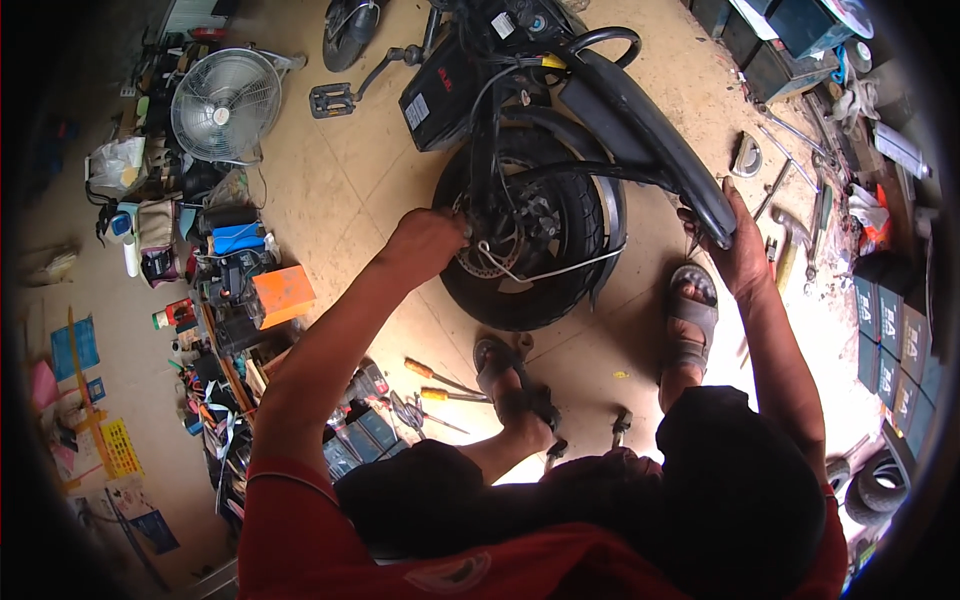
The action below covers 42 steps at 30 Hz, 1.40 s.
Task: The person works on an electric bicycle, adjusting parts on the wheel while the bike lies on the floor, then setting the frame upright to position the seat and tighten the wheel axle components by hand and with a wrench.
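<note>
A black electric bike lies before me, its wheel (580, 250) with a disc rotor (480, 266) facing up toward me and a pale cable (590, 256) across the tyre. My left hand (432, 238) is closed beside the hub and fork (486, 170), on something small that I cannot make out. My right hand (738, 245) grips the lower end of a long, curved black bar (650, 125) to the right of the wheel; its fingers are partly behind the bar. My sandalled feet (690, 320) are below the wheel, either side of it.
Loose tools, including a hammer (792, 226) and yellow-handled tools (430, 394), lie on the tiled floor (360, 260). A fan (222, 100), orange box (280, 295) and piled gear line the left. Boxes (890, 340) and tyres (880, 482) stand at right.
</note>
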{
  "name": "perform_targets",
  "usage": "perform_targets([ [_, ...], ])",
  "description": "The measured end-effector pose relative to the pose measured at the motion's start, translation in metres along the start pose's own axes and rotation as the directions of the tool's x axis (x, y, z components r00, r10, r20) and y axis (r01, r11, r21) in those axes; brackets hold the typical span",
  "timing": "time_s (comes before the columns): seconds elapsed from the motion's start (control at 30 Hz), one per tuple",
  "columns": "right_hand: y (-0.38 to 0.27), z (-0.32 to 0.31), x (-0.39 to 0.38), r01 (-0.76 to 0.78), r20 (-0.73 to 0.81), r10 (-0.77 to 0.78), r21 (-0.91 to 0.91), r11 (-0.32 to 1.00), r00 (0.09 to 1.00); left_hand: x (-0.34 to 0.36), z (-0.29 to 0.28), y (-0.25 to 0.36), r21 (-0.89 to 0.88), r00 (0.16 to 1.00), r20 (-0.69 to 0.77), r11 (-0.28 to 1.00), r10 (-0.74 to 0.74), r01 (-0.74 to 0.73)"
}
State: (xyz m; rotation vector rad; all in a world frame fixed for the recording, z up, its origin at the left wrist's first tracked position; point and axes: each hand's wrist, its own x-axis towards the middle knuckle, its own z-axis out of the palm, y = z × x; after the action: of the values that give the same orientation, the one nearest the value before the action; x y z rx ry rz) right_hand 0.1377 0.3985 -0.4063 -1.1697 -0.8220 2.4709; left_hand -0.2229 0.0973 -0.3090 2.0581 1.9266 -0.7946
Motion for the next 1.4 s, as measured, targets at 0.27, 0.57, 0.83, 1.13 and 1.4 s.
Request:
perform_targets([
  [0.27, 0.002, -0.004, 0.0, -0.03, 0.009, 0.03, 0.032, 0.999, 1.0, 0.0, -0.009, -0.004, -0.032, 0.999, 0.016, 0.999, 0.035, -0.035],
  [0.57, 0.001, -0.004, -0.002, -0.022, -0.006, 0.022, 0.04, 0.999, 1.0, -0.003, -0.01, -0.003, -0.233, 0.998, 0.037, 0.97, -0.057, 0.065],
  [0.83, -0.015, -0.004, 0.005, -0.028, 0.094, 0.025, 0.029, 0.999, 0.995, -0.019, 0.023, 0.007, -0.758, 0.896, 0.03, 0.575, -0.442, 0.309],
  [1.13, -0.019, -0.001, 0.035, -0.144, 0.225, 0.137, 0.015, 0.989, 0.965, -0.017, 0.038, 0.017, -0.854, 0.873, 0.044, 0.436, -0.486, 0.286],
  [1.4, -0.018, 0.01, 0.073, -0.334, 0.291, 0.29, 0.115, 0.935, 0.912, -0.018, 0.041, 0.035, -0.834, 0.785, -0.125, 0.493, -0.607, 0.248],
])
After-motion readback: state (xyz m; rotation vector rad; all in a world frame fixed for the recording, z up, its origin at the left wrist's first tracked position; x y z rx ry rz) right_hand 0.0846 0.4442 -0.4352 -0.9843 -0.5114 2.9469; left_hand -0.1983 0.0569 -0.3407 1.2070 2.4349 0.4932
